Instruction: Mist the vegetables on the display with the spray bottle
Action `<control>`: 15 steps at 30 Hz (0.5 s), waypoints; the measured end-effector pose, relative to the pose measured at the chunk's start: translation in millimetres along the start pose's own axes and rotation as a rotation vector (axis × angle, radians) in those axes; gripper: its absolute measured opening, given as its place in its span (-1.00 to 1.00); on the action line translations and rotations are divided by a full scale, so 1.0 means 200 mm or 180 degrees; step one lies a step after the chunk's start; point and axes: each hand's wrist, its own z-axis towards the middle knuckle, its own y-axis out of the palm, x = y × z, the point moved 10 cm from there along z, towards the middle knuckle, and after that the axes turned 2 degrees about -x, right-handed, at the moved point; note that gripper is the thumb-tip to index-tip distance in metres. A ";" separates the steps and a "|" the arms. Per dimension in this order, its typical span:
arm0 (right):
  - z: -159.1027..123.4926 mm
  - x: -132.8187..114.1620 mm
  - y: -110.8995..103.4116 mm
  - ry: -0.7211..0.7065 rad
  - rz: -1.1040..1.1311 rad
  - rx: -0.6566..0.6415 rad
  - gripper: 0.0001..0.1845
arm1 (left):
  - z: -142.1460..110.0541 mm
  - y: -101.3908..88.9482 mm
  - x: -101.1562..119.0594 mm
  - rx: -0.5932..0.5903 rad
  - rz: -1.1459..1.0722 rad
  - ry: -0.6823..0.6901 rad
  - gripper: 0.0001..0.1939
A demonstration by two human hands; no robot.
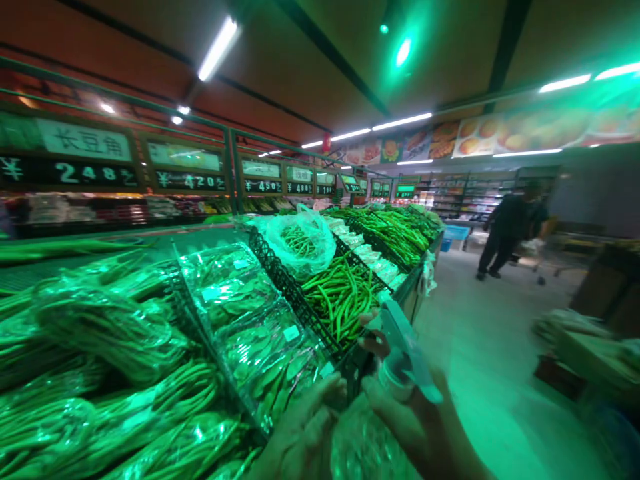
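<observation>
In my right hand (407, 413) is a spray bottle with a pale trigger head (407, 350) and a clear body (370, 443). My fingers wrap round its neck and reach the trigger side. Close against the left of the bottle is my left hand (305, 423), blurred, its fingers bent; whether it grips the body I cannot tell. Film-wrapped flat green pods (265, 340) lie just beyond the left hand. Loose green beans (343, 293) fill a black crate (280, 280) ahead of the bottle, with an open plastic bag (300, 243) of beans on top.
Bundled long beans (115, 333) cover the stand at left, under price signs (67, 150). More green vegetables (395, 230) continue along the display. To the right runs a tiled floor (465, 347), where a person (510, 227) in dark clothes stands. Blue baskets (454, 233) stand by the display's end.
</observation>
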 end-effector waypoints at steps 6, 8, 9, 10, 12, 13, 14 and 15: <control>0.02 0.09 -0.02 -0.0110 0.0254 -0.0179 -0.46 | 0.05 0.13 0.04 -0.0538 -0.0521 -0.0006 -0.12; 0.01 0.12 -0.04 0.0040 0.0344 -0.0004 -0.51 | 0.04 0.21 0.06 -0.0900 -0.0491 0.0117 -0.14; 0.01 0.14 -0.05 0.0159 0.0410 0.0065 -0.51 | 0.04 0.23 0.06 -0.0888 -0.0455 0.0153 -0.21; 0.00 0.15 -0.05 0.0281 0.0470 0.0105 -0.49 | 0.04 0.23 0.05 -0.0828 -0.0422 0.0126 -0.30; -0.01 0.17 -0.05 0.0495 0.0536 0.0102 -0.40 | 0.04 0.26 0.03 -0.0746 -0.0392 0.0038 -0.46; -0.02 0.17 -0.06 0.0526 0.0558 0.0117 -0.38 | 0.04 0.28 0.03 -0.0742 -0.0390 0.0000 -0.49; -0.02 0.17 -0.07 0.0534 0.0583 0.0133 -0.37 | 0.04 0.30 0.03 -0.0750 -0.0398 -0.0036 -0.50; -0.02 0.16 -0.09 0.0519 0.0615 0.0143 -0.39 | 0.04 0.32 0.03 -0.0765 -0.0413 -0.0070 -0.51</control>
